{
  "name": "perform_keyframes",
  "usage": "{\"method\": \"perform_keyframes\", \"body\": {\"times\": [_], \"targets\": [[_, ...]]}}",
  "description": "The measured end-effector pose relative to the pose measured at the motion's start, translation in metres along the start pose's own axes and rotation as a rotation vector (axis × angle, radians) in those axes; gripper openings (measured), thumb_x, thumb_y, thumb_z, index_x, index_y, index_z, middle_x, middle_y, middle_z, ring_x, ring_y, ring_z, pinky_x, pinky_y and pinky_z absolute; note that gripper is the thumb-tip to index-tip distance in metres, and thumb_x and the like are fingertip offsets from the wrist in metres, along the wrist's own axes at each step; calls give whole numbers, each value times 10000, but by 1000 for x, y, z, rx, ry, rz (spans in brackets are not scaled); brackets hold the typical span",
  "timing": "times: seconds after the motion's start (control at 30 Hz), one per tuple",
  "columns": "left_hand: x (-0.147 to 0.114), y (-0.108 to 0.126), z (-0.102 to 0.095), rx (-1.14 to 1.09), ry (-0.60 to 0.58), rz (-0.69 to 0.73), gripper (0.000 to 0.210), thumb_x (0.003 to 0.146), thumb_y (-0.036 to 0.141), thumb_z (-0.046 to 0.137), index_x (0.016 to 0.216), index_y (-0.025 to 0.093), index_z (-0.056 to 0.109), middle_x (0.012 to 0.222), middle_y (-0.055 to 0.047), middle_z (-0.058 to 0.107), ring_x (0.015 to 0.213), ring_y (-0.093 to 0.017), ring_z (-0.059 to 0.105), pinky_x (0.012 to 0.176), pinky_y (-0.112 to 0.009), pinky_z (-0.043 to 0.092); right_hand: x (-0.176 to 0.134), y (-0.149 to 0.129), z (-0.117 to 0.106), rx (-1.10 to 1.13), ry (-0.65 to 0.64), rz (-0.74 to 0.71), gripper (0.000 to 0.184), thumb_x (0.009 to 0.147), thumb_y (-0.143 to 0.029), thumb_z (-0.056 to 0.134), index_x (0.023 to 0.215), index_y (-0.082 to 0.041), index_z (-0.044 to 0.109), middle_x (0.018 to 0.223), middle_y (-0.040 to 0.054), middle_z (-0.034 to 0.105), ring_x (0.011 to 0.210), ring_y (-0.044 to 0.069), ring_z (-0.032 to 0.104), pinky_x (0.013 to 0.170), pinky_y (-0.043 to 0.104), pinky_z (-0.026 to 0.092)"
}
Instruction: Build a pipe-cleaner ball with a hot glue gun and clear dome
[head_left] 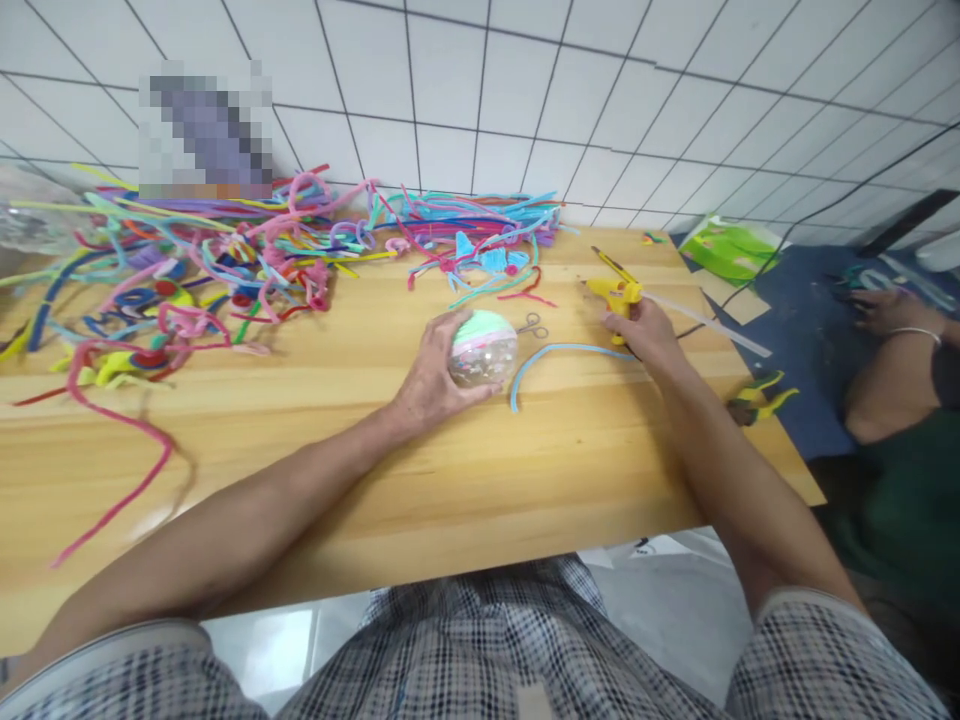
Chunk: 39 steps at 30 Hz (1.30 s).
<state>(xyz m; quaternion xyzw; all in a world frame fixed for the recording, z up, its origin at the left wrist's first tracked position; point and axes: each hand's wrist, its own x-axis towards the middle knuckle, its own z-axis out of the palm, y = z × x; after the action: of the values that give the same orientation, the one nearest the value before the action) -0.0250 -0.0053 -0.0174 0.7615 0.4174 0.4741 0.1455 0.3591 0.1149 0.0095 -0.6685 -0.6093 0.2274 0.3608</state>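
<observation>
My left hand (435,378) is wrapped round the side of a clear ball (484,362) over the table. Green and pinkish-white material covers the ball's upper part. In my right hand (646,328) is a yellow glue gun (616,292), its nozzle pointing left, with a long translucent glue stick (712,322) stretching out to the right behind it. A light-blue pipe cleaner (559,348) curves across the table between my hands, one end close to my right hand. Small scissors (535,326) lie just right of the ball.
Heaps of coloured pipe cleaners (225,250) cover the table's left and back. Yellow-handled pliers (761,398) rest near the right edge. A black cord (795,225) runs past a green packet (731,248). Another person's hand (889,312) is at far right, over a blue surface.
</observation>
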Motion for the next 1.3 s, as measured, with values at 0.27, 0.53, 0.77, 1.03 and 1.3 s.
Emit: {"method": "perform_keyframes", "body": {"times": [0.27,0.53,0.77,1.03,1.3], "targets": [[2,2,-2,27,-44,-12,1089,778,444,1008,1644,245,377,1595,-188,548,1544,-394,541,1311,-612,466,-4,-44,3,32,26,-7,197,921,-404,740,993,-228,793,1021,91,827,961,288,768,877,449,602],[2,2,-2,-4,-7,-2,1132,779,463,1018,1670,266,348,1613,-172,539,1546,-381,537,1307,-577,477,-75,-101,-9,401,-279,-274,352,891,-650,841,1004,-317,819,1081,54,850,797,232,774,791,435,642],[1,3,-7,39,-45,-24,1129,816,569,980,1682,276,317,1630,-175,518,1545,-382,535,1307,-580,480,-112,-107,-1,398,-576,-267,402,922,-721,786,885,-325,849,997,69,842,865,286,771,783,480,651],[1,7,-9,43,-59,81,1031,934,631,849,1706,257,278,1636,-195,489,1577,-383,499,1320,-606,458,-116,-102,-3,374,-597,-257,421,946,-715,764,881,-302,811,802,41,753,846,271,749,777,443,649],[-1,6,-6,57,-2,48,1051,853,657,911,1656,272,351,1619,-200,522,1561,-404,526,1286,-610,484,-125,-97,-12,187,-584,-476,272,1068,-526,673,1111,-284,789,1002,54,790,866,244,739,748,404,617]]}}
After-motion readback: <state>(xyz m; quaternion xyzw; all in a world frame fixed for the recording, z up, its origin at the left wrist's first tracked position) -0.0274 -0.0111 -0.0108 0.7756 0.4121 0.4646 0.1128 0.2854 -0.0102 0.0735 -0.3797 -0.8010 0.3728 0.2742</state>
